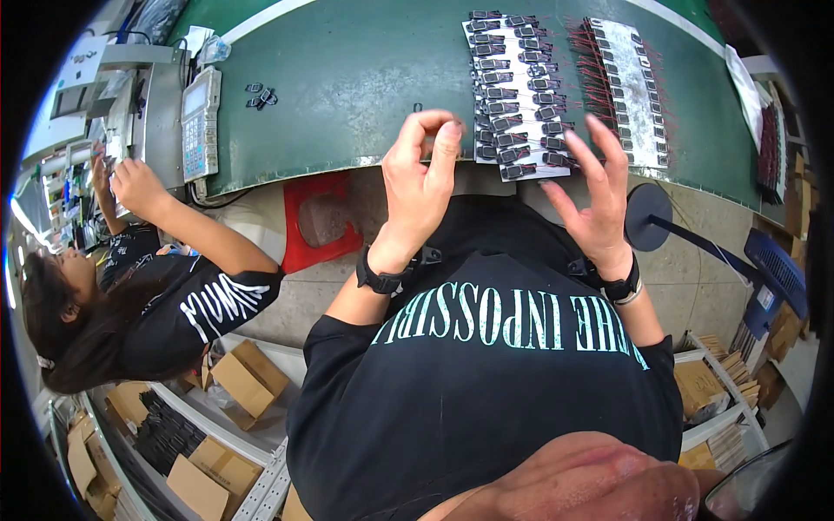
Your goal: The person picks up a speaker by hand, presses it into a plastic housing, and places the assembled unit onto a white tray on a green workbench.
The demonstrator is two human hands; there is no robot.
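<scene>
My left hand [420,187] is raised at the table's near edge, its fingers curled and the thumb against the fingertips. Anything pinched there is too small or hidden to name. A small black piece [418,108] lies on the table just beyond its knuckles. My right hand [598,204] has its thumb and fingers spread, with nothing seen in it. It hovers by the near right corner of a white board [526,117] bearing two columns of small black rectangular parts [509,139] with thin wires.
A second white board [627,78] with red-wired parts lies to the right on the green table [347,95]. Loose black parts [261,95] and a keypad device [201,122] are leftward. A co-worker's arm [200,221], a red stool [295,226] and a blue fan [773,273] flank me.
</scene>
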